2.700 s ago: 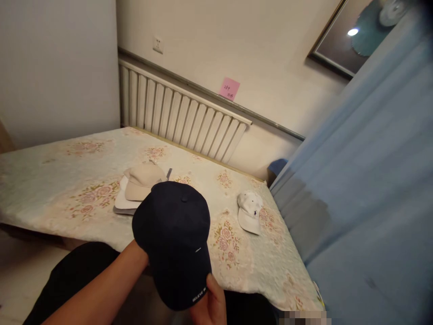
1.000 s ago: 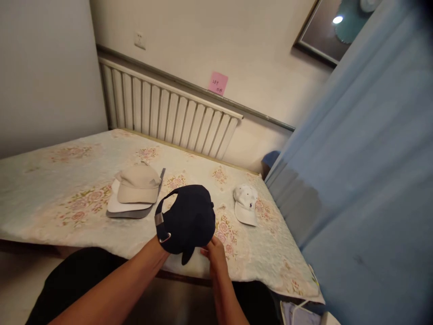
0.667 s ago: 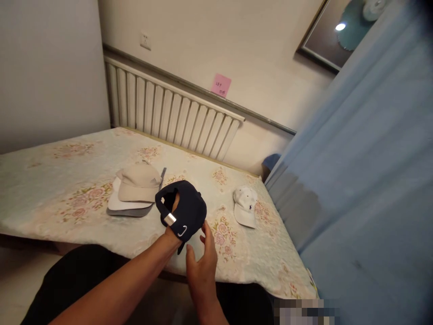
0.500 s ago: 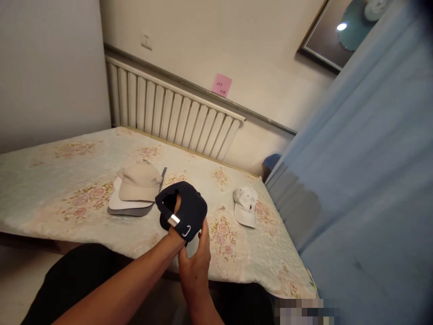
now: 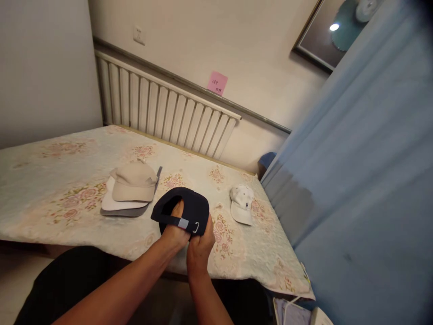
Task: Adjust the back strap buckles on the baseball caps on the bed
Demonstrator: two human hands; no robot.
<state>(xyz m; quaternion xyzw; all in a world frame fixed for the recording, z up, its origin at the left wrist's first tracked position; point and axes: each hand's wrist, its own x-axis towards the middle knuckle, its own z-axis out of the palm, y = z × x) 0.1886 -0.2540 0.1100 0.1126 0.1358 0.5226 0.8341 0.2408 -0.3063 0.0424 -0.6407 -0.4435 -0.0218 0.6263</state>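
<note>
A dark baseball cap (image 5: 198, 206) is held above the bed's near edge, its back opening and strap with a metal buckle turned toward me. My left hand (image 5: 176, 231) reaches up inside the cap and holds it from within; part of the hand shows through the back opening, while its fingertips are hidden. Wrapped around the cap's lower right side is my right hand (image 5: 202, 239), close beside the left wrist. To the left lies a stack of caps, with a beige cap (image 5: 133, 180) on top of a white cap (image 5: 113, 201) and a grey brim (image 5: 125, 212).
A white cap (image 5: 241, 203) with a small dark logo sits on the floral bedspread (image 5: 189, 169) to the right. Behind the bed runs a radiator (image 5: 162, 106). A blue curtain (image 5: 355, 180) hangs along the right side. My dark-clothed knees are below the bed edge.
The dark cap has turned so its strap lies more level. My right hand has moved up and closed against the cap's side. The view has shifted slightly; the other caps stay put.
</note>
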